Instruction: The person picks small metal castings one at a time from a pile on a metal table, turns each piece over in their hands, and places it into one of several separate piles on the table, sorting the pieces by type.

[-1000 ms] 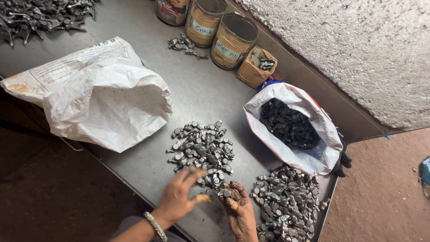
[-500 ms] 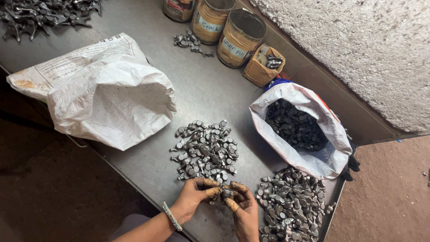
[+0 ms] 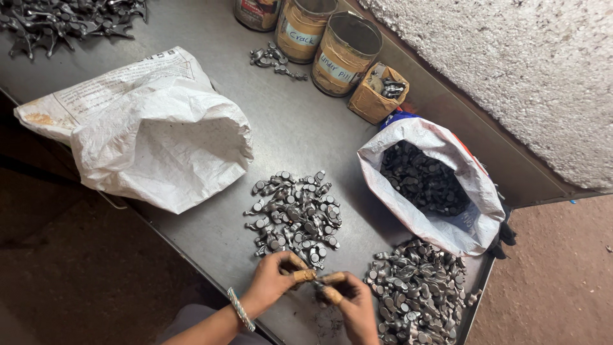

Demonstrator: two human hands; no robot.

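Head view, lower centre of the frame: the left hand [image 3: 273, 285] and right hand [image 3: 355, 308] meet over the metal table [image 3: 300, 128], fingertips, some wrapped in tan tape, pinching a small dark metal part [image 3: 317, 285] between them. It looks stiff, dense for its size, probably slick; best gripped at its ends. Both wrists bend inward, a bangle [image 3: 241, 309] on the left. A pile of parts [image 3: 295, 215] lies just above, another pile [image 3: 418, 291] lower right.
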